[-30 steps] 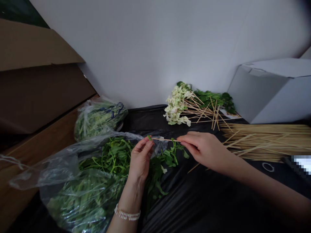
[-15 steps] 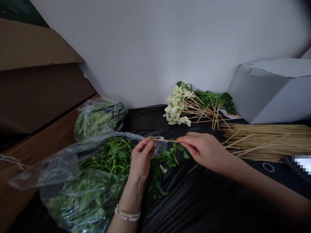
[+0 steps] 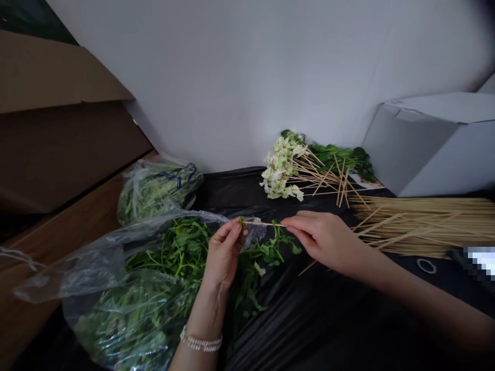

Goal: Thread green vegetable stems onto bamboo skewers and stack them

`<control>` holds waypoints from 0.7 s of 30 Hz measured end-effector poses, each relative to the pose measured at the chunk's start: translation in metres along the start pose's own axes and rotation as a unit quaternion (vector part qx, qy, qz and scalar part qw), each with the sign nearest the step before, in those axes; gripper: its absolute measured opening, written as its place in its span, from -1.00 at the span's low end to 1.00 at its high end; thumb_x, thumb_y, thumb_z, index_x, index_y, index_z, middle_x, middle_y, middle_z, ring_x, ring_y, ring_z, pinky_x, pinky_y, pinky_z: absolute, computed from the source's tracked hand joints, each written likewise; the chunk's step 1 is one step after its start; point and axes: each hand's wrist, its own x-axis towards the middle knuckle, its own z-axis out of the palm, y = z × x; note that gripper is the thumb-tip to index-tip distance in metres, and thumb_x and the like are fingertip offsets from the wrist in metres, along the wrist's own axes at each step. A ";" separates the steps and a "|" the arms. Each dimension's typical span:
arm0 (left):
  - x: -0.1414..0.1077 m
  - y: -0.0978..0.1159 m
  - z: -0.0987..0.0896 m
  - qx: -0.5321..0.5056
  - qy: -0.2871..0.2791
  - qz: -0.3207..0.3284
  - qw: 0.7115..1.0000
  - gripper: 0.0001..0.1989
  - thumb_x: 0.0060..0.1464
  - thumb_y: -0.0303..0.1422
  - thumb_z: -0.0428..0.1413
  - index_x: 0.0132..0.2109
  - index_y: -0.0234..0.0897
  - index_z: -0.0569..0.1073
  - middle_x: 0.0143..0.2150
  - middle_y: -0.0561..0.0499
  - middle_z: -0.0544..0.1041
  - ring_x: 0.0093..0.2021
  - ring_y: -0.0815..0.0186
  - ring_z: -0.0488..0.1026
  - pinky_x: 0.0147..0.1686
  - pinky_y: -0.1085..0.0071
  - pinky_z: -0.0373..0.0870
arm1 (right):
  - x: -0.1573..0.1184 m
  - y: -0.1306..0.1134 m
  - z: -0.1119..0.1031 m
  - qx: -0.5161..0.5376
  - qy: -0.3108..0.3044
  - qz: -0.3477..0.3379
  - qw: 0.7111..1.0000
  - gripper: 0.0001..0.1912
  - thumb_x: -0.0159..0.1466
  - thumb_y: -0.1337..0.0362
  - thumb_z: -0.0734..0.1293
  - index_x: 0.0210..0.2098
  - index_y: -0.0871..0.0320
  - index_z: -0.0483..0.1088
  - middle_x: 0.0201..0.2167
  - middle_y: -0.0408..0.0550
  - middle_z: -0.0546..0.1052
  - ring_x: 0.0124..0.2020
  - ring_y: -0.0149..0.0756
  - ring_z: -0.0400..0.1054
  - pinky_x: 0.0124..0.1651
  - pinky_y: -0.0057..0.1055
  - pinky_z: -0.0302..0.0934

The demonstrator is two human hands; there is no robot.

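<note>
My left hand [image 3: 224, 247] pinches a small green vegetable stem [image 3: 242, 221] between thumb and fingers. A thin wooden skewer [image 3: 265, 223] runs level from that stem to my right hand [image 3: 319, 234], whose fingers are closed on its other end. Whether the tip has gone through the stem is too small to tell. Leafy greens [image 3: 273, 250] lie below the skewer, between the hands. To the left of my left hand, a clear plastic bag [image 3: 88, 257] lies open with more leafy greens [image 3: 185, 242] in it.
Skewers with pale cabbage-like pieces [image 3: 282, 167] lie at the back, beside bunched greens [image 3: 332, 154]. A pile of bare skewers [image 3: 429, 224] lies right, before a white box [image 3: 433, 149]. A second bag of greens [image 3: 158, 188] and a cardboard box [image 3: 62, 149] stand left.
Almost nothing differs. The fingers of my left hand have shifted slightly around the green stem; my right hand and the skewer stay in about the same place.
</note>
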 end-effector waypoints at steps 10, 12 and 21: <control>-0.006 -0.006 0.003 0.017 -0.072 -0.026 0.997 -0.80 -0.29 -0.39 0.44 -0.45 -0.32 0.61 -0.34 0.04 0.60 -0.42 0.49 0.45 -0.35 0.57 0.40 | 0.000 -0.006 0.003 0.046 -0.014 -0.013 0.999 -0.72 0.35 0.39 0.17 -0.18 0.12 0.53 -0.34 -0.04 0.55 -0.32 -0.33 0.41 -0.23 -0.41 0.22; -0.008 -0.011 0.005 0.030 -0.095 -0.032 0.995 -0.82 -0.27 -0.37 0.43 -0.47 -0.31 0.61 -0.30 0.03 0.60 -0.38 0.48 0.46 -0.32 0.55 0.39 | -0.001 -0.007 0.006 0.054 -0.017 -0.018 0.998 -0.72 0.35 0.39 0.17 -0.18 0.11 0.53 -0.34 -0.05 0.55 -0.32 -0.33 0.41 -0.24 -0.41 0.22; -0.015 -0.019 0.011 0.177 -0.050 0.107 0.977 -0.81 -0.05 -0.27 0.32 -0.27 -0.24 0.59 -0.24 0.00 0.56 -0.34 0.37 0.41 -0.29 0.46 0.31 | 0.001 -0.004 0.010 0.070 -0.005 0.010 0.997 -0.75 0.35 0.39 0.19 -0.16 0.14 0.51 -0.27 -0.03 0.57 -0.23 -0.30 0.44 -0.13 -0.37 0.26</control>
